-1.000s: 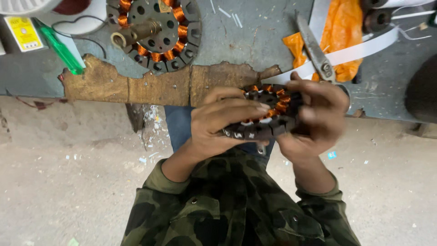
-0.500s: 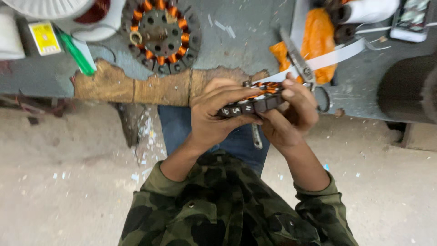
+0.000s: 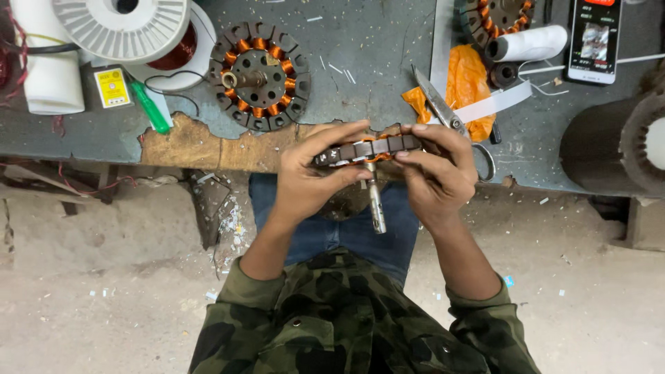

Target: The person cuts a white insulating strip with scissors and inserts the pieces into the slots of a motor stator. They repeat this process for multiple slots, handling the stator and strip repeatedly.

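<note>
Over a worn grey bench with a chipped wooden edge, above dusty concrete floor, left hand and right hand clamp a stator edge-on, shaft pointing down. Behind lie a second stator, white spool, yellow-labelled box, scissors, orange bag, phone.

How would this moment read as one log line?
left hand: grips wound stator | right hand: grips stator, edge-on, shaft down | bench: second stator, scissors
</note>
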`<action>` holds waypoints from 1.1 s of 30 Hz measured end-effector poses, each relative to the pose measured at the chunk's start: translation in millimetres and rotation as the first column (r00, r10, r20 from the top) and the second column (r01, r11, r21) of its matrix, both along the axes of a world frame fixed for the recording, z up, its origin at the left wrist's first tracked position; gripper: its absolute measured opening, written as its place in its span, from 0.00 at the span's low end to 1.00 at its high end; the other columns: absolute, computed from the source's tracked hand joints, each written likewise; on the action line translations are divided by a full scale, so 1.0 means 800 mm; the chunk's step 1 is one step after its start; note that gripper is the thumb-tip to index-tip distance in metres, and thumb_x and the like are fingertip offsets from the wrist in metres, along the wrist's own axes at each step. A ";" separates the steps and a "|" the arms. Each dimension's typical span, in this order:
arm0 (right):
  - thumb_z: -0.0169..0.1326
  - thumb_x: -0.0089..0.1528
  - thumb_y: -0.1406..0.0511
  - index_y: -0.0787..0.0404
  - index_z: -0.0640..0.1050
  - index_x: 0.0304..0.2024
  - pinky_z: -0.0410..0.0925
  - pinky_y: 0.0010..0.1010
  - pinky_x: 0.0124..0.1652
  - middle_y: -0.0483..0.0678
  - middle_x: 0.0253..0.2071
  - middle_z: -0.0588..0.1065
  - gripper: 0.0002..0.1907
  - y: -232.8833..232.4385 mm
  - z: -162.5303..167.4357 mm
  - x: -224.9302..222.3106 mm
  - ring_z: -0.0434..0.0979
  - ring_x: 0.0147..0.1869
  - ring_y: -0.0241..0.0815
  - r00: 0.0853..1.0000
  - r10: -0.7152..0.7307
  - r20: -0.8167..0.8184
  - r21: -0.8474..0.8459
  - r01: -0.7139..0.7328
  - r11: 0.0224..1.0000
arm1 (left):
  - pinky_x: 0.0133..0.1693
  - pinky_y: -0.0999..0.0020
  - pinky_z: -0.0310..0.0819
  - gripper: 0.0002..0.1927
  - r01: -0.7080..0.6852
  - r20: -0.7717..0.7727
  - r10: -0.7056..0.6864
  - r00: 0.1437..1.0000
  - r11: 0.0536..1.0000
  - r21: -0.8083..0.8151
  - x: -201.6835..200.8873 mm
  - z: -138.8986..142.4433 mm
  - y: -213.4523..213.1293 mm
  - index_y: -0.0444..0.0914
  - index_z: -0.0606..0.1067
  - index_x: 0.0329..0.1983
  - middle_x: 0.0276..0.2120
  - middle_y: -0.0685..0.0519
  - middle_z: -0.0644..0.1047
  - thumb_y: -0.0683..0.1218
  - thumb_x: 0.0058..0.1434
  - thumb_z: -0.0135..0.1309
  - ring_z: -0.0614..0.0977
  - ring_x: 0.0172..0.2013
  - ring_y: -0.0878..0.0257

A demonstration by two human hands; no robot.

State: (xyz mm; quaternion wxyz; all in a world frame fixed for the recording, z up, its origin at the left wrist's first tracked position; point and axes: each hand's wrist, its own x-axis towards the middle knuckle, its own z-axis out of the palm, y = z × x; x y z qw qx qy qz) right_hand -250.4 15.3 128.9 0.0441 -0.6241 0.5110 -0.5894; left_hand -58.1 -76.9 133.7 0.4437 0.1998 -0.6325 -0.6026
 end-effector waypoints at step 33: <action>0.60 0.69 0.73 0.62 0.77 0.61 0.72 0.39 0.59 0.56 0.60 0.72 0.17 0.042 0.082 -0.040 0.78 0.62 0.53 0.949 -0.168 -0.266 0.343 0.257 0.904 | 0.57 0.55 0.69 0.23 -0.219 0.338 0.549 0.765 0.714 -0.665 -0.020 0.050 -0.042 0.36 0.77 0.59 0.50 0.46 0.77 0.48 0.64 0.68 0.73 0.54 0.49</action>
